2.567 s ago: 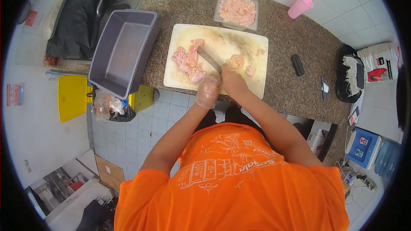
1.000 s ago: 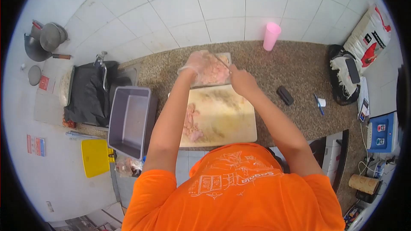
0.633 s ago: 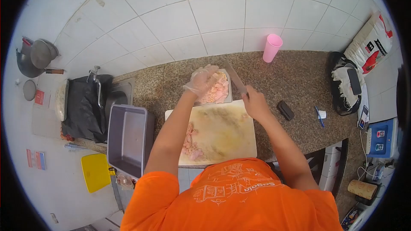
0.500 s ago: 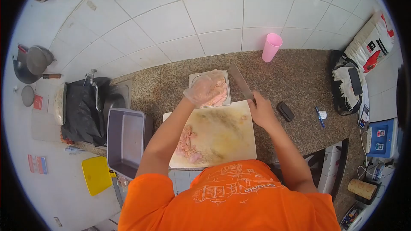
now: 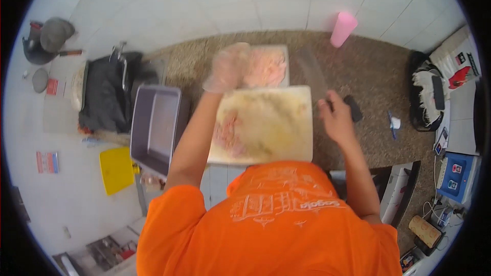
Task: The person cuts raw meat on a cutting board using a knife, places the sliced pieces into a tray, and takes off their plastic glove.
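Note:
My left hand (image 5: 229,67), in a clear plastic glove, is at the left edge of a shallow metal tray (image 5: 285,78). Motion blurs its fingers, so I cannot make out a grip. Pale pink raw meat pieces (image 5: 266,66) fill the tray. My right hand (image 5: 337,116) is closed round the handle of a large knife (image 5: 313,74), its wide blade pointing away from me, right of the tray. Below the tray lies a stained white cutting board (image 5: 276,128), with more raw meat (image 5: 228,135) heaped on its left side.
A grey plastic bin (image 5: 134,138) stands at left by the sink tap (image 5: 123,61). A pink cup (image 5: 343,29) stands by the tiled wall. Near my right hand lies a dark case (image 5: 353,108); a black basket (image 5: 417,97) sits farther right.
My left hand has moved off the meat in the tray to the tray's left side. My right hand still holds the knife. The whole view has shifted with my head.

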Motion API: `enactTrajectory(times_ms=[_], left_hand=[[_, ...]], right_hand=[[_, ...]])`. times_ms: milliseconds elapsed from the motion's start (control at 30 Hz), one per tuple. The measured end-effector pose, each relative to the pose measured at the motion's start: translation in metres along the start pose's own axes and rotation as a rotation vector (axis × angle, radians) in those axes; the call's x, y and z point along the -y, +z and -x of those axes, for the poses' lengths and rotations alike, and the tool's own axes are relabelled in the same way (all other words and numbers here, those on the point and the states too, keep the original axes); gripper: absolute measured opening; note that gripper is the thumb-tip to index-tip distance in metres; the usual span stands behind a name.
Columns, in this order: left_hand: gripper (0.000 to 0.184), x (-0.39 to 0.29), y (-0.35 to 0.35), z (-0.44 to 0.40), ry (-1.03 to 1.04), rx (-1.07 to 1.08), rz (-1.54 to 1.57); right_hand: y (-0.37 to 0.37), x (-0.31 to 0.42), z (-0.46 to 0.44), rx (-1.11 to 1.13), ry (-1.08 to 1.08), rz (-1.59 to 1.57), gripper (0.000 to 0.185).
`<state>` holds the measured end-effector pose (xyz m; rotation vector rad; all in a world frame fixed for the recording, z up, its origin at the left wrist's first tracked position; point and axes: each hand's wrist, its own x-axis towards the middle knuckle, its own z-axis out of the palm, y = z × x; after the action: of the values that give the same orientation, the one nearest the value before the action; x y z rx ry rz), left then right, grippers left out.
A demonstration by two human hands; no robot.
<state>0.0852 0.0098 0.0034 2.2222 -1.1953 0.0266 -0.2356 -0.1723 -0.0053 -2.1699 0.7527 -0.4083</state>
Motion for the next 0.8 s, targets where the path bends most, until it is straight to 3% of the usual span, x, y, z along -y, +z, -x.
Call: enactTrajectory(times_ms=[33, 100, 200, 300, 400, 500, 700, 800], left_hand=[[0.040, 0.031, -0.012, 0.025, -0.179, -0.088, 0.147], [0.044, 0.077, -0.028, 0.071, -0.410, 0.176, -0.273], [0.046, 0.094, -0.001, 0.135, -0.552, 0.596, -0.507], [0.043, 0.059, 0.011, 0.163, -0.594, 0.635, -0.337], [0.034, 0.020, -0.005, 0.162, -0.698, 0.545, -0.135], [0.029, 0.058, -0.001, 0.182, -0.593, 0.453, 0.093], [0.023, 0.107, 0.021, 0.196, -0.652, 0.070, 0.855], [0.020, 0.055, 0.009, 0.180, -0.701, 0.096, 0.502]], right_hand=[[-0.008, 0.007, 0.017, 0.029, 0.060, -0.099, 0.027], [-0.013, 0.006, 0.042, 0.070, 0.108, -0.206, 0.025], [-0.006, -0.014, 0.074, 0.115, 0.084, -0.262, 0.023], [0.017, -0.032, 0.091, 0.132, 0.025, -0.295, 0.021], [0.018, -0.026, 0.101, 0.144, -0.048, -0.255, 0.020], [0.005, -0.010, 0.111, 0.177, 0.007, -0.286, 0.019], [0.010, -0.033, 0.130, 0.149, 0.013, -0.256, 0.019], [0.009, -0.040, 0.134, 0.156, 0.011, -0.232, 0.019]])
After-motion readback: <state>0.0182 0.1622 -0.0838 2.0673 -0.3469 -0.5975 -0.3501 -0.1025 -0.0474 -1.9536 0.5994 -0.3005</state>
